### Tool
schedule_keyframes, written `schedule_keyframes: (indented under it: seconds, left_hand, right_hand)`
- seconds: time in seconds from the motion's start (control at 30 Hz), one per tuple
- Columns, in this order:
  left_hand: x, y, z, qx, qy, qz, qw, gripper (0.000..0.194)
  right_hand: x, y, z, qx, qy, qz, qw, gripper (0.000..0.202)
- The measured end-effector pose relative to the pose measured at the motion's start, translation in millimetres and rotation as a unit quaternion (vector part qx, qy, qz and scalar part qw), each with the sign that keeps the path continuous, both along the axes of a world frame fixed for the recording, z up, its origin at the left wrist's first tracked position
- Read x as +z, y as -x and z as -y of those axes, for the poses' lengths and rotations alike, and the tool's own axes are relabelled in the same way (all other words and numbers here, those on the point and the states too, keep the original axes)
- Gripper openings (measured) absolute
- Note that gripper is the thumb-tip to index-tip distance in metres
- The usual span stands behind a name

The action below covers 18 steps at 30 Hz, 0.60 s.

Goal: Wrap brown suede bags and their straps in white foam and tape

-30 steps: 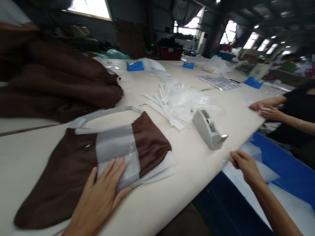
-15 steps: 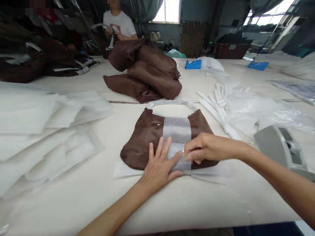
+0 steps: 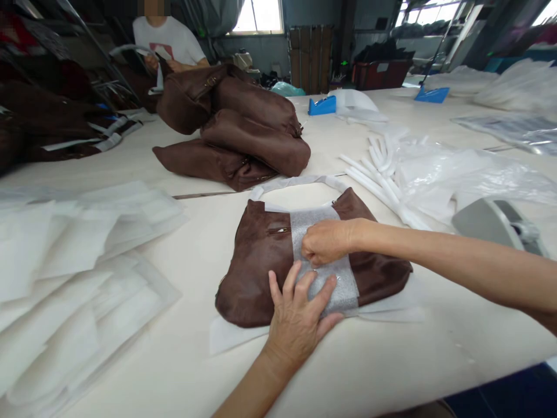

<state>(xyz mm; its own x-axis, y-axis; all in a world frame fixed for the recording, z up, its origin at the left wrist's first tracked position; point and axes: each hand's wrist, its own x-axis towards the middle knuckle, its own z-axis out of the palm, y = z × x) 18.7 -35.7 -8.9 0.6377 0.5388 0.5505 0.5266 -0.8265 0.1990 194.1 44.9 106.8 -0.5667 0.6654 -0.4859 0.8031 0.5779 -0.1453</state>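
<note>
Lying flat on the bench (image 3: pixel 187 354): brown bag (image 3: pixel 261 273), grey wrap (image 3: pixel 311 218) across its middle. Left hand (image 3: pixel 298 316) splayed on bag and wrap, gripping nothing; right hand (image 3: pixel 327 242) balled on wrap, contents unclear. White sheets (image 3: pixel 73 261) left, grey dispenser (image 3: pixel 481 222) right.

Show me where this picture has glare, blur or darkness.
Head view, top: the window is blown out to white, with dimness around it; head view, right: the clear plastic catches bright glints; head view, left: the white sheets look soft; head view, middle: the brown bag is fairly clear.
</note>
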Motion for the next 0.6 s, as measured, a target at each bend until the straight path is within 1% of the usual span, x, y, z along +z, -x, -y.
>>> schedule_keyframes:
  seconds: [0.13, 0.2, 0.27, 0.33, 0.37, 0.4, 0.43, 0.47, 0.53, 0.57, 0.6]
  left_hand:
    - [4.1, 0, -1, 0.005, 0.041, -0.028, 0.999, 0.054]
    - [7.4, 1, -2, 0.003, 0.044, -0.047, 0.998, 0.053]
    - [10.1, 2, -2, -0.003, 0.029, -0.066, 0.997, 0.051]
    - [10.8, 3, -3, -0.006, 0.011, -0.077, 0.997, 0.051]
    - [10.2, 2, -3, -0.006, 0.005, -0.077, 0.997, 0.051]
    - [9.0, 2, -3, -0.007, 0.001, -0.074, 0.997, 0.052]
    - [7.4, 1, -4, -0.01, -0.004, -0.068, 0.998, 0.052]
    - [5.8, 1, -4, -0.013, -0.009, -0.06, 0.998, 0.053]
    - [3.9, 1, -4, -0.017, -0.015, -0.044, 0.999, 0.054]
    - [4.5, 3, -3, -0.022, -0.016, -0.044, 0.999, 0.055]
    - [6.4, 6, -3, -0.028, -0.013, -0.051, 0.998, 0.056]
  right_hand:
    - [-4.7, 10, -11, -0.003, -0.03, 0.026, 0.999, 0.024]
    - [-1.1, 5, -13, -0.023, -0.073, 0.025, 0.997, 0.028]
    - [4.0, -8, -6, -0.07, -0.146, 0.014, 0.987, 0.035]
    - [3.7, -23, 10, -0.126, -0.248, -0.037, 0.96, 0.04]
    - [-0.4, -29, 21, -0.142, -0.297, -0.075, 0.941, 0.042]
    - [-7.4, -33, 33, -0.148, -0.335, -0.112, 0.924, 0.044]
    - [-16.7, -36, 44, -0.144, -0.357, -0.148, 0.911, 0.047]
    - [-27.2, -38, 54, -0.138, -0.358, -0.171, 0.908, 0.05]
    - [-46.4, -41, 67, -0.133, -0.302, -0.2, 0.923, 0.052]
    - [-52.9, -42, 71, -0.145, -0.274, -0.219, 0.925, 0.052]
    - [-56.8, -45, 74, -0.169, -0.258, -0.247, 0.919, 0.052]
